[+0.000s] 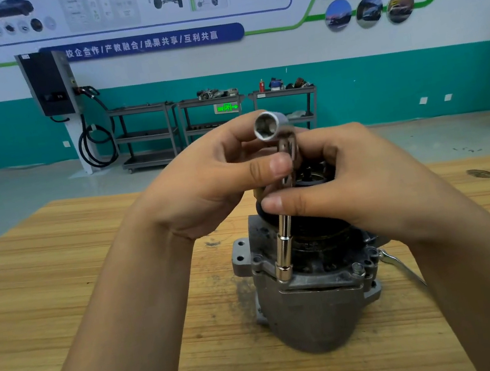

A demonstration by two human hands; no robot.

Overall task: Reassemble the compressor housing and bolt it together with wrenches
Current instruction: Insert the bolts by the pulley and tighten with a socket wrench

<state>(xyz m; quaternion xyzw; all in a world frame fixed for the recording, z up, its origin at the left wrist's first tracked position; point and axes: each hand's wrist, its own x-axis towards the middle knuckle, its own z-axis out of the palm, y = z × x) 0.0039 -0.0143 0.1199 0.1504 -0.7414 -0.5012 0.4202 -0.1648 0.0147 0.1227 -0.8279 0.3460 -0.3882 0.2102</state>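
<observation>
A grey metal compressor housing [313, 311] stands upright on the wooden table [60, 276], its flanged cover on top with a bolt [357, 268] showing at the right front. A chrome socket wrench [284, 252] stands nearly upright, its lower socket seated on the flange at the left front. Both hands grip its upper part. My left hand [206, 188] pinches the top, where an open hex socket end [266, 125] faces the camera. My right hand [351, 182] holds the shaft just below, thumb across it.
Another wrench [398, 264] lies on the table right of the housing, partly hidden under my right forearm. A small knot marks the table at the far right [479, 173]. Metal shelf carts [211, 120] and a wall charger [50, 84] stand at the back wall.
</observation>
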